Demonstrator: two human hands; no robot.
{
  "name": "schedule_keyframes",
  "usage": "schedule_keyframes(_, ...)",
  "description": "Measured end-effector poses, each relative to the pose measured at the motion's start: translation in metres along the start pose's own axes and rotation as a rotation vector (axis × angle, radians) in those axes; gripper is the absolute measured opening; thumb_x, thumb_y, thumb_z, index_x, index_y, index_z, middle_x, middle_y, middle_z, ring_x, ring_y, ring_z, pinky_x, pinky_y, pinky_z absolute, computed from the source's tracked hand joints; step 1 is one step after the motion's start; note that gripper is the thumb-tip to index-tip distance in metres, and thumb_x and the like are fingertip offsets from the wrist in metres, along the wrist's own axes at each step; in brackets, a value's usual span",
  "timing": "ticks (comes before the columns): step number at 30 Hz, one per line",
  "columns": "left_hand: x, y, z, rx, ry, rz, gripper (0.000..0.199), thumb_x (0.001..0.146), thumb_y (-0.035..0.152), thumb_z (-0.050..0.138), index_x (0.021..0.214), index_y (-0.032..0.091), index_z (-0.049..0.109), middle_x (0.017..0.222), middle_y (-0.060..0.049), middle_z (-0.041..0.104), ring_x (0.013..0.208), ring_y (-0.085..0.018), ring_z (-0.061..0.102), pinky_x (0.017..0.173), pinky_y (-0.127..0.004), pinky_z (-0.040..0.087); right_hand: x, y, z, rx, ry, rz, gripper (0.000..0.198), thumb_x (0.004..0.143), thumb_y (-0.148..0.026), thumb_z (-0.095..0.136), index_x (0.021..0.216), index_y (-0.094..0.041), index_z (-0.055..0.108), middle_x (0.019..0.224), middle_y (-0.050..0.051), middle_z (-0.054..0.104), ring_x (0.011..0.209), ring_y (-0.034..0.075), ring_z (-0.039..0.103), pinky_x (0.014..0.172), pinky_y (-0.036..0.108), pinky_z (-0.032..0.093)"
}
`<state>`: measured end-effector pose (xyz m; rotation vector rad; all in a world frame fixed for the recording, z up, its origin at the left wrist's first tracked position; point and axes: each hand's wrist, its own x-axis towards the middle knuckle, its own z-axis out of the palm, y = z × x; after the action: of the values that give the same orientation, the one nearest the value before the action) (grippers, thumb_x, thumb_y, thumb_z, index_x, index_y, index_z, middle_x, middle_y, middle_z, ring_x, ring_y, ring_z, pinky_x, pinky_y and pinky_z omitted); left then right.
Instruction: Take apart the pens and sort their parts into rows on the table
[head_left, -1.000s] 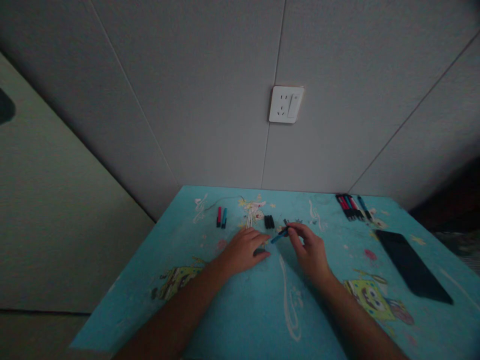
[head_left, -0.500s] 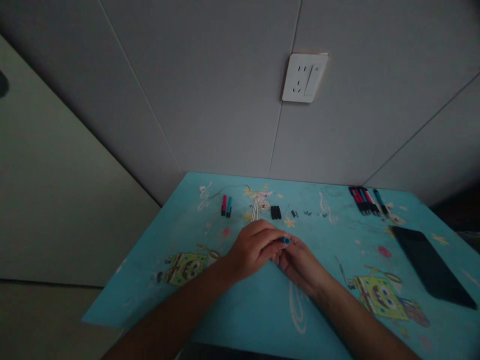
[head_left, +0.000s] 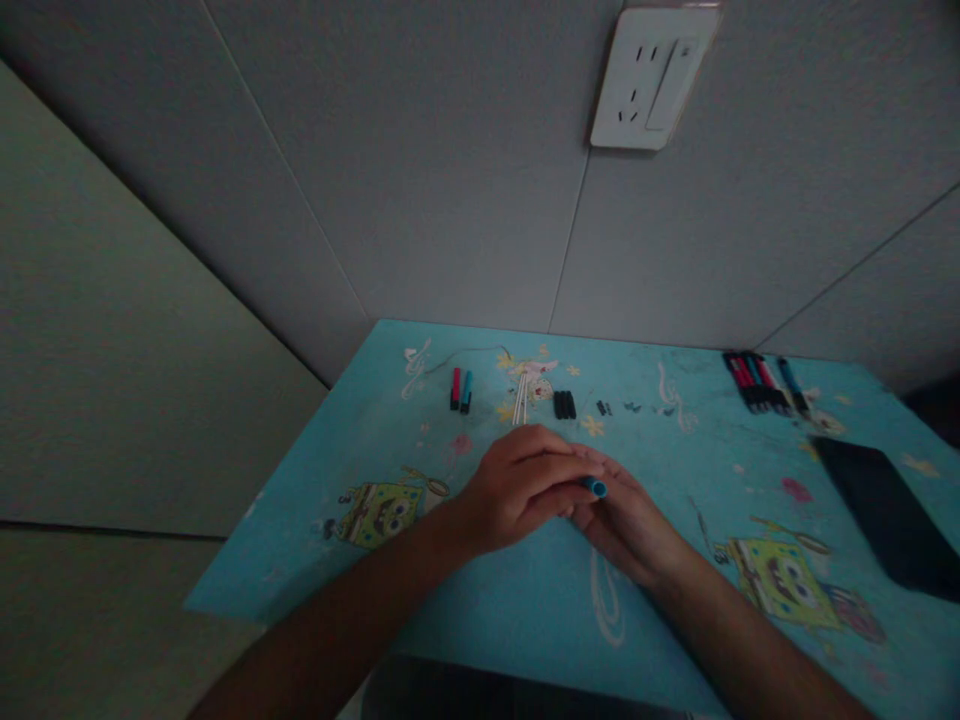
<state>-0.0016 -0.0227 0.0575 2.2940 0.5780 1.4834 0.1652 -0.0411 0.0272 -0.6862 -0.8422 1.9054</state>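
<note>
Both my hands are together above the middle of the table. My left hand (head_left: 525, 490) is closed, its fingers wrapped around a blue pen barrel (head_left: 595, 487) whose round end sticks out toward my right hand. My right hand (head_left: 626, 515) is cupped against the left with its palm turned inward, beside the barrel's end; its fingertips are mostly hidden behind the left hand. Just beyond the hands lie thin white pen refills (head_left: 520, 398) and several black grip pieces (head_left: 565, 404). A red pen barrel (head_left: 455, 388) and another blue barrel (head_left: 466, 391), both with black ends, lie further left.
Tiny dark parts (head_left: 604, 408) lie right of the grips. Several pens (head_left: 756, 382) are lined up at the back right, near a black flat slab (head_left: 889, 510). The table (head_left: 315, 430) has a cartoon-printed blue cover and meets a grey wall with a socket (head_left: 654, 80).
The view has tipped downward and shifted slightly left, so the socket sits higher. My hands stay together around the blue barrel, whose end now shows more fully. The other parts lie unmoved.
</note>
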Motion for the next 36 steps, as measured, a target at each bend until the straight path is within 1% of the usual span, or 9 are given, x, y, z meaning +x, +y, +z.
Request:
schedule_keyframes(5,0.000,0.001,-0.002,0.040,-0.012,0.010,0.022,0.093,0.027,0.059,0.114,0.022,0.063,0.095,-0.003,0.064,0.088,-0.014,0.063,0.077,-0.029,0.055,-0.002,0.000,-0.001,-0.147,-0.026,-0.071,0.026,0.092,-0.039,0.056,0.113,-0.025,0.064,0.104,0.005,0.066,0.087,0.017,0.063,0.075,0.030,0.054)
schedule_keyframes(10,-0.002,0.003,-0.003,0.109,0.025,0.008,0.023,0.091,0.027,0.062,0.113,0.025,0.064,0.097,-0.003,0.055,0.087,-0.015,0.058,0.074,-0.029,0.054,-0.010,-0.006,0.000,-0.803,-0.036,-0.498,0.039,0.089,-0.029,0.062,0.128,-0.029,0.057,0.127,0.007,0.059,0.117,0.025,0.055,0.098,0.043,0.047)
schedule_keyframes(13,-0.003,0.000,-0.002,0.088,0.029,0.027,0.026,0.090,0.026,0.063,0.115,0.024,0.065,0.104,-0.005,0.053,0.091,-0.015,0.056,0.078,-0.030,0.054,-0.014,-0.011,-0.001,-1.109,-0.036,-0.743,0.041,0.086,-0.018,0.065,0.126,-0.027,0.059,0.118,0.008,0.063,0.111,0.026,0.057,0.095,0.045,0.047)
schedule_keyframes(17,-0.006,-0.007,-0.001,0.032,0.053,0.019,0.044,0.087,0.039,0.065,0.127,0.021,0.058,0.115,-0.009,0.052,0.101,-0.019,0.054,0.084,-0.035,0.052,-0.014,-0.017,-0.004,-1.190,0.079,-0.965,0.041,0.085,-0.012,0.064,0.122,-0.029,0.061,0.103,0.006,0.069,0.102,0.026,0.062,0.090,0.047,0.049)
schedule_keyframes(19,-0.007,-0.011,-0.001,0.017,0.052,-0.012,0.048,0.089,0.043,0.062,0.131,0.020,0.055,0.116,-0.011,0.053,0.106,-0.022,0.054,0.087,-0.038,0.051,-0.011,-0.019,-0.006,-1.173,0.198,-0.949,0.037,0.087,-0.013,0.062,0.120,-0.030,0.061,0.107,0.006,0.069,0.104,0.026,0.062,0.091,0.047,0.049)
schedule_keyframes(22,-0.009,-0.016,0.000,0.036,0.034,-0.037,0.046,0.090,0.039,0.061,0.131,0.022,0.054,0.116,-0.010,0.054,0.106,-0.022,0.054,0.088,-0.038,0.050,-0.007,-0.019,-0.008,-1.195,0.281,-0.805,0.028,0.090,-0.017,0.059,0.115,-0.029,0.064,0.109,0.006,0.069,0.101,0.024,0.064,0.092,0.044,0.049)
schedule_keyframes(25,-0.012,-0.018,0.004,0.046,-0.007,-0.015,0.052,0.087,0.036,0.066,0.135,0.023,0.051,0.115,-0.009,0.055,0.102,-0.021,0.055,0.084,-0.036,0.052,-0.004,-0.014,-0.009,-1.220,0.229,-0.800,0.029,0.089,-0.018,0.060,0.117,-0.028,0.063,0.109,0.006,0.068,0.102,0.024,0.063,0.093,0.043,0.048)
schedule_keyframes(29,-0.015,-0.018,0.009,0.047,-0.020,-0.020,0.045,0.088,0.023,0.065,0.132,0.025,0.054,0.108,-0.006,0.056,0.094,-0.017,0.055,0.080,-0.033,0.052,-0.002,-0.007,-0.010,-1.262,0.024,-0.791,0.033,0.090,-0.017,0.059,0.121,-0.029,0.061,0.109,0.006,0.068,0.102,0.024,0.061,0.090,0.044,0.047)
schedule_keyframes(36,-0.014,-0.015,0.008,0.060,-0.015,-0.021,0.037,0.088,0.021,0.065,0.124,0.026,0.059,0.101,-0.004,0.057,0.088,-0.014,0.056,0.075,-0.031,0.052,-0.004,-0.005,-0.009,-1.275,0.023,-0.811,0.032,0.091,-0.016,0.058,0.120,-0.028,0.060,0.106,0.005,0.068,0.101,0.023,0.061,0.089,0.044,0.047)
